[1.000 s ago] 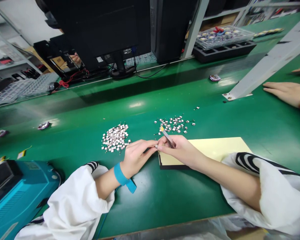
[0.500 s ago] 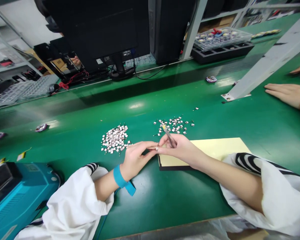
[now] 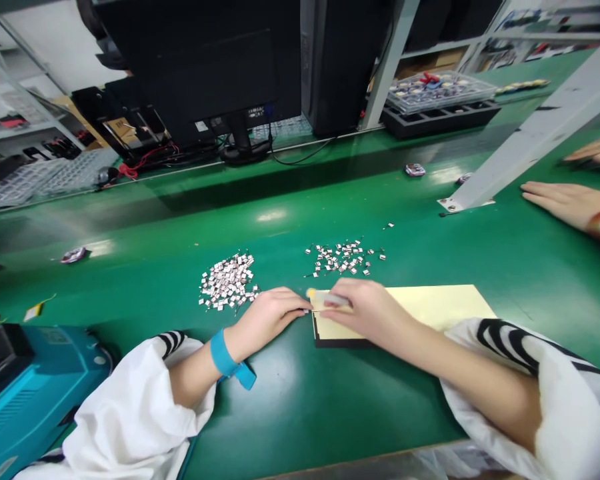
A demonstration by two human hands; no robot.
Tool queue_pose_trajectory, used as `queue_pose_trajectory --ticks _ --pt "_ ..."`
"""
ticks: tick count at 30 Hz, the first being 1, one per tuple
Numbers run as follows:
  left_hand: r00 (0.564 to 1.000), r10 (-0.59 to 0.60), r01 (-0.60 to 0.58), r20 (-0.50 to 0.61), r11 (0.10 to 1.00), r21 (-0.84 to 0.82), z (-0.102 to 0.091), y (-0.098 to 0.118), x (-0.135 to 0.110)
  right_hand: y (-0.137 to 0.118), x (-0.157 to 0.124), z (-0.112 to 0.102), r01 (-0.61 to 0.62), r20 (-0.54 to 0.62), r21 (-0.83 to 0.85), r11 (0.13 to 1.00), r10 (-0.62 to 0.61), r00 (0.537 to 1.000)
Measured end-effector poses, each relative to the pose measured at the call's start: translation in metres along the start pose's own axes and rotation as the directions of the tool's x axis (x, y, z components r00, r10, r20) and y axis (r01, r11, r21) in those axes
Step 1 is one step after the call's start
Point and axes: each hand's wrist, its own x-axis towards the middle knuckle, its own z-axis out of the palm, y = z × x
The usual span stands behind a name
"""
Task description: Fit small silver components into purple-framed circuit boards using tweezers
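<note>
My left hand point(image 3: 276, 310), with a teal band at the wrist, is closed in a pinch at the left edge of a yellow sheet point(image 3: 433, 303). A tiny part shows at its fingertips, too small to make out. My right hand point(image 3: 367, 308) is closed round a slim grey tool with a yellow end point(image 3: 325, 297). That yellow end points left, towards my left fingertips. Beyond my left hand lies a dense pile of small white-faced parts with short dark leads point(image 3: 227, 281). A looser scatter of the same parts point(image 3: 345, 257) lies past my right hand.
A teal machine point(image 3: 35, 380) stands at the left. Behind are a monitor point(image 3: 205, 73) and a clear tray point(image 3: 440, 90). A slanted metal post point(image 3: 525, 133) meets the green bench at the right, with another person's hand point(image 3: 565, 200) beyond it.
The grey tool has swung from pointing away to lying nearly level, yellow end leftward. My fingertips have drawn apart, the left hand shifting slightly left. The whole view has shifted slightly.
</note>
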Motion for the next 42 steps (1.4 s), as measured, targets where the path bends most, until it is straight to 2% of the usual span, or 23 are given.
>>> queue_pose_trajectory --ticks 3,8,11,13,15,18,20,24,26,29,32,38,42 --pt "0.999 0.025 -0.025 -0.024 0.999 0.025 0.002 -0.001 0.001 -0.011 -0.011 0.014 0.077 0.066 -0.027 0.997 -0.075 0.995" --pt "0.996 -0.075 0.075 -0.048 0.997 0.004 0.002 -0.005 0.003 -0.017 -0.017 0.022 0.144 0.135 -0.247 0.958 -0.113 0.984" --pt "0.999 -0.037 0.037 -0.02 0.999 0.03 0.001 -0.007 0.003 -0.02 -0.018 0.023 0.187 0.187 -0.376 0.908 -0.124 0.975" --pt "1.0 -0.002 0.002 -0.002 0.997 0.083 0.0 -0.007 0.003 -0.022 -0.018 0.022 0.181 0.199 -0.393 0.902 -0.109 0.974" --pt "0.999 0.034 -0.036 0.015 0.991 0.13 0.0 -0.007 0.002 -0.022 -0.017 0.021 0.131 0.187 -0.326 0.936 -0.072 0.98" --pt "0.996 0.09 -0.092 0.021 0.984 0.15 -0.001 -0.007 0.001 -0.018 -0.012 0.018 -0.009 0.135 -0.031 0.999 0.013 0.991" --pt "0.994 0.111 -0.111 0.013 0.983 0.145 0.0 -0.008 0.001 -0.013 -0.007 0.014 -0.072 0.104 0.133 0.988 0.059 0.993" --pt "0.994 0.092 -0.085 -0.051 0.989 0.119 0.002 -0.008 0.001 -0.007 0.0 0.007 -0.133 0.048 0.24 0.962 0.125 0.991" --pt "0.993 0.01 -0.006 -0.121 0.999 0.037 0.002 -0.007 0.001 -0.006 0.003 0.005 -0.183 0.053 0.364 0.913 0.176 0.983" --pt "0.966 -0.162 0.126 -0.2 0.975 -0.181 0.001 -0.005 0.002 -0.007 0.005 0.007 -0.213 0.066 0.589 0.78 0.217 0.974" --pt "0.93 -0.269 0.174 -0.252 0.923 -0.342 0.003 -0.003 0.004 -0.007 0.005 0.009 -0.19 0.057 0.68 0.708 0.208 0.977" --pt "0.881 -0.304 0.145 -0.362 0.902 -0.406 0.009 0.002 0.005 -0.009 0.005 0.01 -0.184 0.062 0.747 0.639 0.209 0.976" --pt "0.869 -0.294 0.126 -0.397 0.909 -0.398 0.01 0.005 0.007 -0.012 0.009 0.012 -0.148 0.053 0.833 0.533 0.188 0.981"
